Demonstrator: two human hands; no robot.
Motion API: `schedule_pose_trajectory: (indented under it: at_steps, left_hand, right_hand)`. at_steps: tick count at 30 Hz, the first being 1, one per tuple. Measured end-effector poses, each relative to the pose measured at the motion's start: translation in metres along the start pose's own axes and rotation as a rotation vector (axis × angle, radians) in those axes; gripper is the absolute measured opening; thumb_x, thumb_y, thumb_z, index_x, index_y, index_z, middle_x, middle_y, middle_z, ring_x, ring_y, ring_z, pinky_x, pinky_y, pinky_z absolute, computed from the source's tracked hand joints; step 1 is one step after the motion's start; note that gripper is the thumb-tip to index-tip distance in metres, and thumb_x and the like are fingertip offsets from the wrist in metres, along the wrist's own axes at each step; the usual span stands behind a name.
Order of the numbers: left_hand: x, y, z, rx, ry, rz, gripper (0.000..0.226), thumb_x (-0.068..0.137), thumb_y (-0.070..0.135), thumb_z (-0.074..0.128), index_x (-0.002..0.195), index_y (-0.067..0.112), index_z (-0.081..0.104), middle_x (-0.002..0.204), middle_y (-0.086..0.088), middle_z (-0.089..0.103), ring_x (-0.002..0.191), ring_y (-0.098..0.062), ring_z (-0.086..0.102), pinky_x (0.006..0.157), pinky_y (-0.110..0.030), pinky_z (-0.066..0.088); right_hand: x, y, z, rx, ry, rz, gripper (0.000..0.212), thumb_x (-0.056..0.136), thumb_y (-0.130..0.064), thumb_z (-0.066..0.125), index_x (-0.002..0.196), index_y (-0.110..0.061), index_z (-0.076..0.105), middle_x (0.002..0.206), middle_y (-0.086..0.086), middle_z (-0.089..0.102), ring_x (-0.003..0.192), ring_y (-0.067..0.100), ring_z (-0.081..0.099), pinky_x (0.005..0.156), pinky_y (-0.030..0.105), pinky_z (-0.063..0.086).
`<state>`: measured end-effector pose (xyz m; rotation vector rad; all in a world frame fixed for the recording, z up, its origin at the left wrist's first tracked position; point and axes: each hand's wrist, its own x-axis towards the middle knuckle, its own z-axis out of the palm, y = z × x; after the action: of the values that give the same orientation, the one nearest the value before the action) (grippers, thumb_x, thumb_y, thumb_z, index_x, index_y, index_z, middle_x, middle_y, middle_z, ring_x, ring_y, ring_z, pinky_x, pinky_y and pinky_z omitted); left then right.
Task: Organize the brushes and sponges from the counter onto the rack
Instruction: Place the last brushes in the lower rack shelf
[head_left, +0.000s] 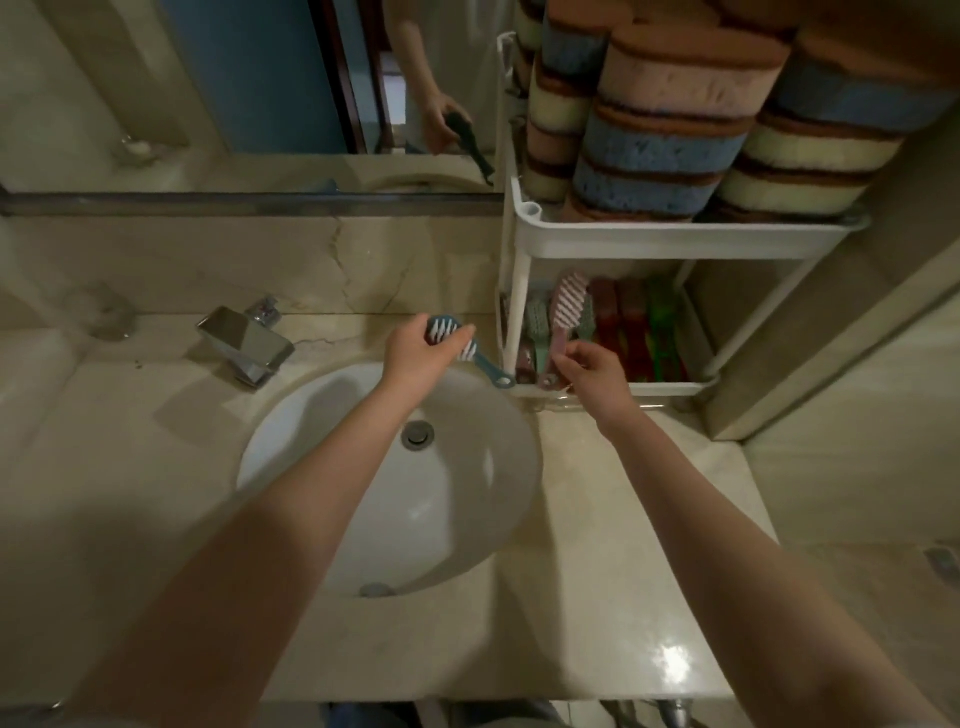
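observation, head view. left hand grips the blue brush round its bristled head, fingers curled over it. the brush is held above the far rim of the sink, white bristles showing, its ringed handle pointing right and nearly reaching the rack.

right hand pinches the lower handle of the pink brush between thumb and fingertips. that brush stands tilted in the lower shelf of the rack, head uppermost, at the left end of the row.

the same shelf holds more brushes side by side: pale ones at the left, red brushes in the middle, a green brush to the right. the upper shelf is packed with striped sponges standing on edge.

the rack stands on the worktop just right of the sink, against the wall. a chrome faucet sits behind the basin at left. the mirror above reflects a hand with a dark brush.
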<state>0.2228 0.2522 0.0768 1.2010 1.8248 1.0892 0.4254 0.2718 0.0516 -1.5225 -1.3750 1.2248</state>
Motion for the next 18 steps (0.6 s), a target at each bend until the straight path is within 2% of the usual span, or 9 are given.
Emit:
schedule_pose_trajectory:
  at_steps: [3, 6, 8, 10, 12, 15, 16, 18]
  left_hand:
    - [0.002, 0.005, -0.006, 0.033, 0.019, 0.003, 0.024, 0.080, 0.033, 0.069, 0.082, 0.010, 0.060, 0.075, -0.002, 0.058, 0.069, -0.014, 0.051, 0.063, -0.028, 0.039]
    - [0.001, 0.009, -0.013, 0.032, 0.034, 0.015, 0.021, 0.081, 0.029, 0.069, 0.084, 0.010, 0.061, 0.074, 0.000, 0.057, 0.066, -0.011, 0.050, 0.058, -0.023, 0.037]
    - [0.000, 0.009, -0.017, 0.039, 0.036, 0.021, 0.019, 0.082, 0.027, 0.069, 0.084, 0.010, 0.061, 0.072, 0.001, 0.057, 0.063, -0.008, 0.049, 0.054, -0.019, 0.036]
    - [-0.001, 0.008, -0.020, 0.051, 0.040, 0.026, 0.018, 0.082, 0.027, 0.069, 0.081, 0.012, 0.060, 0.067, 0.005, 0.054, 0.060, -0.004, 0.047, 0.049, -0.012, 0.034]
    - [-0.001, 0.007, -0.024, 0.055, 0.045, 0.025, 0.017, 0.081, 0.027, 0.069, 0.081, 0.012, 0.060, 0.067, 0.006, 0.054, 0.060, -0.003, 0.047, 0.049, -0.009, 0.034]
    - [-0.001, 0.005, -0.027, 0.058, 0.040, 0.024, 0.018, 0.081, 0.029, 0.070, 0.084, 0.013, 0.063, 0.069, 0.007, 0.056, 0.062, -0.004, 0.049, 0.053, -0.011, 0.037]
    - [-0.002, 0.004, -0.027, 0.053, 0.037, 0.025, 0.017, 0.081, 0.028, 0.070, 0.084, 0.013, 0.063, 0.068, 0.008, 0.056, 0.061, -0.003, 0.049, 0.051, -0.009, 0.036]
    - [-0.004, 0.005, -0.027, 0.041, 0.030, 0.030, 0.015, 0.081, 0.026, 0.070, 0.084, 0.014, 0.062, 0.067, 0.010, 0.055, 0.060, -0.001, 0.049, 0.048, -0.004, 0.036]
  right_hand:
    - [0.028, -0.003, 0.011, -0.048, 0.064, 0.032, 0.007, 0.094, -0.015, 0.057, 0.089, -0.011, 0.058, 0.075, -0.002, 0.061, 0.067, 0.010, 0.058, 0.066, 0.023, 0.048]
    - [0.059, 0.000, 0.027, -0.107, 0.032, 0.098, 0.004, 0.093, -0.014, 0.057, 0.096, -0.013, 0.057, 0.094, 0.014, 0.069, 0.084, 0.027, 0.067, 0.079, 0.039, 0.056]
    - [0.075, 0.006, 0.035, -0.186, 0.013, 0.128, 0.012, 0.091, -0.011, 0.058, 0.102, -0.007, 0.060, 0.101, 0.022, 0.068, 0.090, 0.036, 0.067, 0.081, 0.047, 0.056]
    - [0.080, 0.011, 0.038, -0.298, -0.011, 0.140, 0.020, 0.093, -0.015, 0.056, 0.103, 0.001, 0.063, 0.099, 0.023, 0.068, 0.087, 0.038, 0.067, 0.074, 0.042, 0.056]
    - [0.079, 0.013, 0.041, -0.417, -0.035, 0.133, 0.025, 0.096, -0.023, 0.052, 0.094, -0.001, 0.064, 0.094, 0.024, 0.068, 0.085, 0.038, 0.067, 0.071, 0.036, 0.053]
    - [0.076, 0.018, 0.043, -0.502, -0.062, 0.121, 0.030, 0.095, -0.024, 0.053, 0.070, -0.009, 0.060, 0.092, 0.025, 0.070, 0.085, 0.039, 0.067, 0.083, 0.044, 0.054]
    - [0.077, 0.020, 0.043, -0.523, -0.068, 0.119, 0.030, 0.094, -0.024, 0.053, 0.071, -0.008, 0.063, 0.092, 0.025, 0.070, 0.085, 0.039, 0.067, 0.084, 0.047, 0.054]
    - [0.078, 0.021, 0.043, -0.565, -0.071, 0.113, 0.029, 0.094, -0.023, 0.054, 0.085, -0.001, 0.071, 0.093, 0.024, 0.070, 0.087, 0.037, 0.067, 0.084, 0.047, 0.054]
